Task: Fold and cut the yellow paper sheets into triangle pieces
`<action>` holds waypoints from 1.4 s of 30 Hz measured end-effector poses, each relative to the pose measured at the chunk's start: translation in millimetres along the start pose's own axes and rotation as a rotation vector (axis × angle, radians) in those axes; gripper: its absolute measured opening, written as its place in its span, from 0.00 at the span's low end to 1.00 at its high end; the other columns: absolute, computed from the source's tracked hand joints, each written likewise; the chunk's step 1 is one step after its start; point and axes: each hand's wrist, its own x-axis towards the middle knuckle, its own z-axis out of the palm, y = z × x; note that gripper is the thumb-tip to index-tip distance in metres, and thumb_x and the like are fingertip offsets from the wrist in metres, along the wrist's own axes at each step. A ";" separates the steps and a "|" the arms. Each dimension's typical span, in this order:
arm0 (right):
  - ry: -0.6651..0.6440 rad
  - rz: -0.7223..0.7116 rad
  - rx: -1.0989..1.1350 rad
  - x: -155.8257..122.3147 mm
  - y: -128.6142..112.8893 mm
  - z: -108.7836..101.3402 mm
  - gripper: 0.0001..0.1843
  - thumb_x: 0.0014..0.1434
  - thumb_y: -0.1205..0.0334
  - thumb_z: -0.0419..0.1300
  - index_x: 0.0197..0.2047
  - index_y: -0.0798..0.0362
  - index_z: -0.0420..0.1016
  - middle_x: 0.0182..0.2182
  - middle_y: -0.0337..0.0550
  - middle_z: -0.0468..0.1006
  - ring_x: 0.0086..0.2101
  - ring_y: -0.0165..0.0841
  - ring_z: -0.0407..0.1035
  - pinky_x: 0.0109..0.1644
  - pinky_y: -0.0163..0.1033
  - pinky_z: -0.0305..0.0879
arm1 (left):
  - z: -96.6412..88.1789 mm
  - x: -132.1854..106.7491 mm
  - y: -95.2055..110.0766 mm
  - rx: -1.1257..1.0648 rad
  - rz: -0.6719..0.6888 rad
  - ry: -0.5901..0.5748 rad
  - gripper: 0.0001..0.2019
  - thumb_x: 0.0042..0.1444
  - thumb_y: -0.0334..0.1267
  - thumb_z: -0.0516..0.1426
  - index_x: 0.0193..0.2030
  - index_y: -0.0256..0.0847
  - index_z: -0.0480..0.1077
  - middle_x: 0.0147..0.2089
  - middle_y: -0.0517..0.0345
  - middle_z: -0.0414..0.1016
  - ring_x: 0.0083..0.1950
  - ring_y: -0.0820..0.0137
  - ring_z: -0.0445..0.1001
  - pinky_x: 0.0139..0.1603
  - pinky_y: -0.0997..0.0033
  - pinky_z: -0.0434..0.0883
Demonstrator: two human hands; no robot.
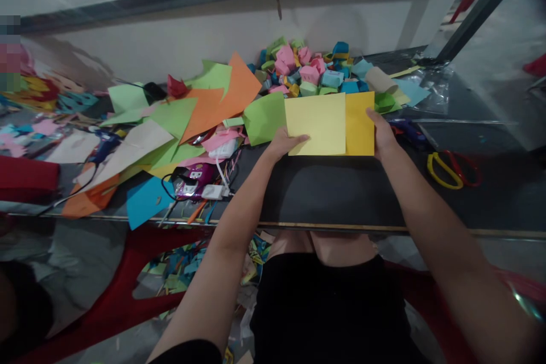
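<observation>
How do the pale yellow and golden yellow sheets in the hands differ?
The pale yellow sheet is lighter in colour; the golden yellow sheet is deeper. The pale yellow sheet shows a broad face; the golden yellow sheet shows a narrower strip. The left hand holds the pale yellow sheet, the right hand the golden yellow sheet. Both look flat.

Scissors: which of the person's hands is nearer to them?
Right. The right hand, holding the yellow sheet, is left of the scissors; the left hand, on the pale sheet, is farther left.
</observation>
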 end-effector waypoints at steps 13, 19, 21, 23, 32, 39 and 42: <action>0.072 0.258 -0.019 -31.1 -2.9 4.4 0.17 0.40 0.69 0.77 0.35 0.53 0.82 0.41 0.51 0.87 0.44 0.48 0.82 0.52 0.56 0.80 | -19.8 -17.6 14.0 0.216 -0.081 -0.184 0.29 0.37 0.49 0.74 0.45 0.34 0.78 0.48 0.41 0.84 0.48 0.53 0.82 0.51 0.51 0.79; 0.152 0.140 -0.443 -57.9 -4.6 -16.7 0.18 0.52 0.55 0.72 0.43 0.55 0.83 0.39 0.50 0.86 0.37 0.46 0.82 0.40 0.50 0.80 | -32.7 -20.8 29.0 0.397 -0.178 -0.504 0.31 0.41 0.51 0.70 0.51 0.36 0.76 0.52 0.42 0.82 0.47 0.56 0.81 0.48 0.57 0.78; 0.250 -0.061 -0.692 -60.5 -2.3 -21.8 0.21 0.53 0.54 0.70 0.49 0.55 0.82 0.40 0.50 0.86 0.37 0.46 0.81 0.44 0.52 0.79 | -32.3 -10.8 35.3 0.626 -0.138 -0.677 0.28 0.42 0.50 0.69 0.49 0.38 0.76 0.52 0.46 0.83 0.48 0.57 0.81 0.47 0.61 0.77; 0.258 -0.315 -0.875 -59.3 -0.4 -20.4 0.21 0.56 0.57 0.67 0.53 0.53 0.81 0.45 0.50 0.86 0.42 0.47 0.81 0.51 0.55 0.76 | -26.2 2.2 43.1 0.872 -0.051 -0.790 0.26 0.42 0.48 0.68 0.49 0.40 0.76 0.53 0.51 0.82 0.50 0.58 0.80 0.49 0.65 0.75; -0.374 -0.728 -1.131 -44.5 37.6 12.3 0.29 0.65 0.56 0.57 0.68 0.53 0.70 0.67 0.51 0.71 0.66 0.46 0.66 0.69 0.57 0.63 | 11.3 17.9 63.7 1.332 0.159 -0.829 0.28 0.50 0.43 0.66 0.59 0.42 0.71 0.59 0.50 0.79 0.57 0.57 0.76 0.54 0.68 0.71; -0.289 -0.669 -1.208 -43.9 51.7 10.4 0.27 0.67 0.54 0.55 0.65 0.56 0.75 0.66 0.52 0.72 0.67 0.47 0.63 0.72 0.58 0.57 | 16.2 -17.8 65.4 1.424 0.196 -0.312 0.25 0.63 0.42 0.58 0.65 0.34 0.67 0.66 0.39 0.73 0.65 0.51 0.71 0.64 0.56 0.68; -0.236 -0.659 -1.243 -44.7 50.1 11.9 0.28 0.67 0.52 0.55 0.66 0.52 0.74 0.66 0.48 0.71 0.67 0.47 0.63 0.73 0.60 0.54 | 13.3 -41.9 51.8 1.343 0.179 -0.182 0.22 0.67 0.42 0.54 0.63 0.34 0.70 0.66 0.41 0.73 0.65 0.54 0.72 0.65 0.57 0.68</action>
